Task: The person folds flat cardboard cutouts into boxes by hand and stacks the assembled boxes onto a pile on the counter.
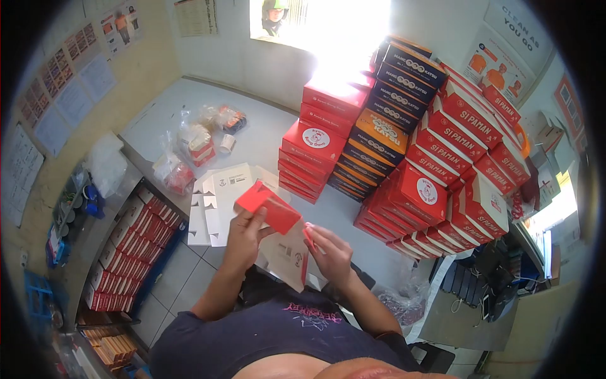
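In front of my chest I hold a partly folded cardboard food box [278, 211], red on one side and pale with small print on the other. My left hand [245, 235] is closed on its red panel, thumb on top. At the right edge my right hand [329, 254] pinches a small red flap of the same box. Under and behind it, flat unfolded cardboard box blanks [218, 199], white side up, lie on the white table [255, 114].
Tall stacks of red boxes [315, 136], black boxes [404, 82] and more red boxes [435, 151] fill the table's right side. Plastic bags with contents [173, 170] and a small cup [227, 144] stand at left. A shelf of folded boxes [129, 252] is below. A person [273, 18] is outside the window.
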Demonstrator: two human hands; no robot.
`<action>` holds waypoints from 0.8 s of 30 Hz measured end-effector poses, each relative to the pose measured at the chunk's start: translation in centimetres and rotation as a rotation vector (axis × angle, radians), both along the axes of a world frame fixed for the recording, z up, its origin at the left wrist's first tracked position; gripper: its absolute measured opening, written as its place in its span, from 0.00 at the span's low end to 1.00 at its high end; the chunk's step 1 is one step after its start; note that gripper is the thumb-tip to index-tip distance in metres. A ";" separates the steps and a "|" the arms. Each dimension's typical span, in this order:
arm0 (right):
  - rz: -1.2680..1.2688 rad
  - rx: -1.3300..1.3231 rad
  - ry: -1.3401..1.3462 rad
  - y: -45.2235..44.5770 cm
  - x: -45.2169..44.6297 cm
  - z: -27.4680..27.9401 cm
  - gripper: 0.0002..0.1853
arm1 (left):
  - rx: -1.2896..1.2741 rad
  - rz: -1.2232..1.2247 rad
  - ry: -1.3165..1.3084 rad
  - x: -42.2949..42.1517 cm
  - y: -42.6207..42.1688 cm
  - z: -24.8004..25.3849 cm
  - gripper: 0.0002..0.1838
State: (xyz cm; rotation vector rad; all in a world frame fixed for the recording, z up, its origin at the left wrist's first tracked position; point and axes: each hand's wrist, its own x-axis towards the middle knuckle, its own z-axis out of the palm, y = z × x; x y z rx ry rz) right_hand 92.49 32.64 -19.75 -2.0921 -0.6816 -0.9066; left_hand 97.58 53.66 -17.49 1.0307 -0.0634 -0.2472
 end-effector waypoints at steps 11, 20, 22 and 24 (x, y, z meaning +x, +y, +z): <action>-0.122 -0.078 0.014 0.5 -0.4 2.2 0.24 | 0.279 -0.012 -0.256 -1.5 -1.9 -0.3 0.12; -0.150 -0.036 0.020 0.6 -0.3 2.0 0.16 | 0.336 -0.133 -0.220 -1.9 -2.1 -1.7 0.14; -0.159 -0.049 -0.012 0.3 0.1 2.3 0.16 | 0.277 -0.202 -0.161 -1.2 -1.8 -2.2 0.16; -0.123 0.098 0.111 0.2 0.3 2.2 0.14 | 0.162 -0.363 -0.183 -0.8 -1.2 -2.6 0.20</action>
